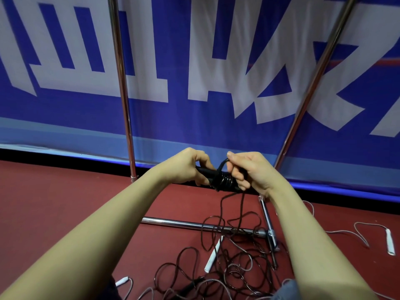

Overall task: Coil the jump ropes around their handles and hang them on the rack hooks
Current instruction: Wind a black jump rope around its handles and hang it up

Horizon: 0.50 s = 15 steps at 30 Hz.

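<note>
A black jump rope (225, 180) is held in front of the person, above the red floor (65, 202), with several tight turns of glossy black cord already wound side by side around its dark handles. The handle end is clasped by the left hand (190, 167), whose grip is clenched about it, while a raised loop of the cord is pinched by the right hand (249, 172), its fingers curled over the coil. From the coil the loose cord is seen hanging down to a tangled heap of dark rope (227, 263) on the floor, where it is draped across the chrome base bar of the rack (184, 223). White-handled ropes (213, 255) are mixed into the heap, and another white handle (390, 242) lies well apart at the right. Two chrome uprights are set before a blue banner (194, 118) on which large white characters are printed; they are cropped and cannot be read.
</note>
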Each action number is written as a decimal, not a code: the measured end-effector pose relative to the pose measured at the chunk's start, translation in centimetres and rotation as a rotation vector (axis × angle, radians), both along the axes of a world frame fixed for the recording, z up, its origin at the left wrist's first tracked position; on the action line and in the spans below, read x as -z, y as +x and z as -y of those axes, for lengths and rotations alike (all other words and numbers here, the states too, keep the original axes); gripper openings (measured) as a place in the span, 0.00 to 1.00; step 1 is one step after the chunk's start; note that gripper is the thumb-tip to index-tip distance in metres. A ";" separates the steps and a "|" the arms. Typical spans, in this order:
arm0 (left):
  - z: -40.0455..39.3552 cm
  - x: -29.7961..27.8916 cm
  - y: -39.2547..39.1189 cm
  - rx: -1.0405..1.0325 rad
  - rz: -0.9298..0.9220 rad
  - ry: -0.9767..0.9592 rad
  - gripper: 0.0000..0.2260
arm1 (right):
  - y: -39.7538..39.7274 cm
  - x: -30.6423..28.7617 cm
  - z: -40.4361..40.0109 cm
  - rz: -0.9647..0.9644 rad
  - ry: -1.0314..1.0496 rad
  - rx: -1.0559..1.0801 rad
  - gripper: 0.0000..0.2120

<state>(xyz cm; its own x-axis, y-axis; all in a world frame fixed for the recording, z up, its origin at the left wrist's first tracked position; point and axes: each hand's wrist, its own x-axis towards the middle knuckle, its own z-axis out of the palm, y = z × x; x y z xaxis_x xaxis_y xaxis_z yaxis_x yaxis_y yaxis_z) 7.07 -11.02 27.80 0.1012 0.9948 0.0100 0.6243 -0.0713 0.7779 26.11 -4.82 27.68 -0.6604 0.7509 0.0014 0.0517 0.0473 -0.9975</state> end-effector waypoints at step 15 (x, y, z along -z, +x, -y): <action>0.6 -1.6 0.5 0.198 0.316 -0.038 0.13 | 0.4 0.3 -0.8 0.017 0.051 0.244 0.14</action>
